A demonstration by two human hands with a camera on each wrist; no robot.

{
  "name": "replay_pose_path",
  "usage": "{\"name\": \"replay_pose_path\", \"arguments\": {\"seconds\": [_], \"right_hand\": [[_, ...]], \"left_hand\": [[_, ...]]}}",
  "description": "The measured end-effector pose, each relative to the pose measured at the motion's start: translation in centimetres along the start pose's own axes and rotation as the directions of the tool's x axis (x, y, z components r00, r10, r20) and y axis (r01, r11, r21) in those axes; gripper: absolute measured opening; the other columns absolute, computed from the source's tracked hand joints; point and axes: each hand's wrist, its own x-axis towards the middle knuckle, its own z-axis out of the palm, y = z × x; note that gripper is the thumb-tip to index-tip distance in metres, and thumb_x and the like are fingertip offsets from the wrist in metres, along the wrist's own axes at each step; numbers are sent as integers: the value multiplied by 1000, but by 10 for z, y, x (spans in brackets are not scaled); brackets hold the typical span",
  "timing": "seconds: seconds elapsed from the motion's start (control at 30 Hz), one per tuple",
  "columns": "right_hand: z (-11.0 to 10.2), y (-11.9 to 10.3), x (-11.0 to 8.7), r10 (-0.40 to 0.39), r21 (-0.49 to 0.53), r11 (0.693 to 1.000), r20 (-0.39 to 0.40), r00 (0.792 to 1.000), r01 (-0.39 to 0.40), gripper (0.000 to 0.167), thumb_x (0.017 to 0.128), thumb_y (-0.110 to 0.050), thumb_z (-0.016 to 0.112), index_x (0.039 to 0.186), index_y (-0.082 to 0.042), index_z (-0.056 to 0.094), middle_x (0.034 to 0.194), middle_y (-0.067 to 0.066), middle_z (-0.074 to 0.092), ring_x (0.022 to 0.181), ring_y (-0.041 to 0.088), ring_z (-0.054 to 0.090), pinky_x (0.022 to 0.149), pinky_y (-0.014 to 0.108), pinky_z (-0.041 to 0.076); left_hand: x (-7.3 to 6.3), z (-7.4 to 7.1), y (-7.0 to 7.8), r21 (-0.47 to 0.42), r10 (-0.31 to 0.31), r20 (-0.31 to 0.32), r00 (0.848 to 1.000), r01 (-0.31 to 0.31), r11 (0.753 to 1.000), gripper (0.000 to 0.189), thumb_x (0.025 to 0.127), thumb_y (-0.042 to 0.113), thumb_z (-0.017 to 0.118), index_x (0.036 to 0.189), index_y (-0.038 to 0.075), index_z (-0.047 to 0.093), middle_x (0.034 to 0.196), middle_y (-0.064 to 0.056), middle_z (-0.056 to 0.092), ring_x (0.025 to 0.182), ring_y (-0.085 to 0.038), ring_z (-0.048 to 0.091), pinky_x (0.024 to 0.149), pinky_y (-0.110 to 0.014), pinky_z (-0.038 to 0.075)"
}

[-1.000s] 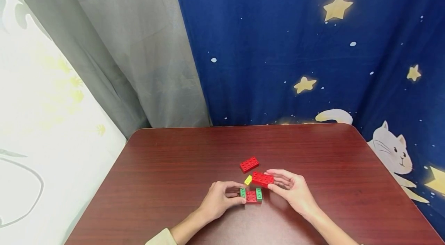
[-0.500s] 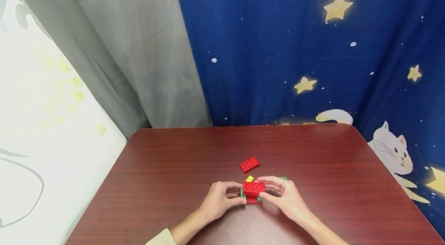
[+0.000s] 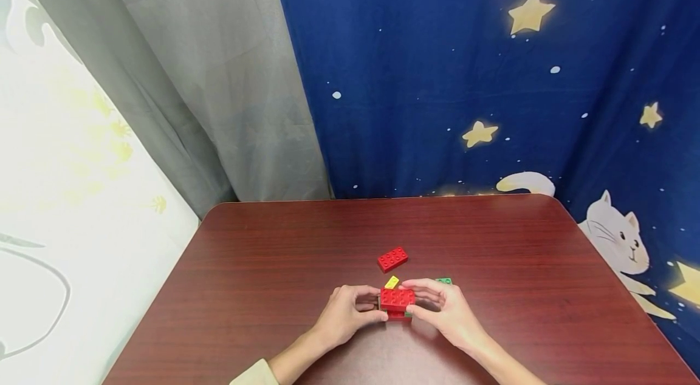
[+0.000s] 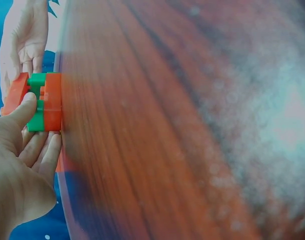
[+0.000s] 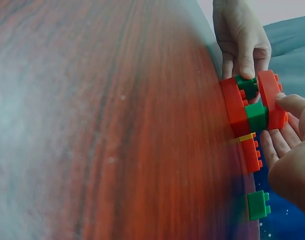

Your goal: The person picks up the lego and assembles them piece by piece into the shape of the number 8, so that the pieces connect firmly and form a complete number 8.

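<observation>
My right hand point(image 3: 451, 315) pinches a red toy building brick point(image 3: 397, 299) by its right end. This brick is tilted right over two green bricks point(image 5: 256, 116), which stand apart on the ends of a red base brick point(image 4: 53, 102). In the right wrist view the held brick is close against the studs of the nearer green one. At the left end my left hand point(image 3: 350, 315) grips the lower build, its thumb on the left green brick point(image 5: 246, 86). From the head view, the held brick hides most of the build beneath it.
Just behind the build lies a small yellow brick point(image 3: 392, 282), with a loose red brick point(image 3: 392, 259) farther back. Another green brick point(image 3: 444, 281) is partly hidden behind my right hand. The dark red wooden table point(image 3: 273, 251) ends at curtains at the back.
My right hand has carried the red brick left and toward me, from beside the build to over it, then slightly lower. A green brick behind it has come into view. My left hand stays put.
</observation>
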Motion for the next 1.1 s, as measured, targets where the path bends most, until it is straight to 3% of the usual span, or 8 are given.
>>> {"name": "replay_pose_path", "arguments": {"seconds": [0.4,1.1], "right_hand": [[0,3,0,-18,3,1000,37,999,18,41,96,-7,80,133,6,68,127,15,74,115,20,72,100,28,56],[1,8,-1,-38,-57,998,43,998,41,41,93,-11,83,131,-2,72,120,9,78,111,19,74,96,30,58]], "left_hand": [[0,0,2,-9,4,0,1000,-4,1000,39,84,19,92,117,4,79,114,-10,79,99,-19,78,80,-20,60],[-1,-1,3,-6,-1,8,1000,1,1000,39,84,18,93,117,4,79,113,-8,79,97,-16,78,79,-21,61]]}}
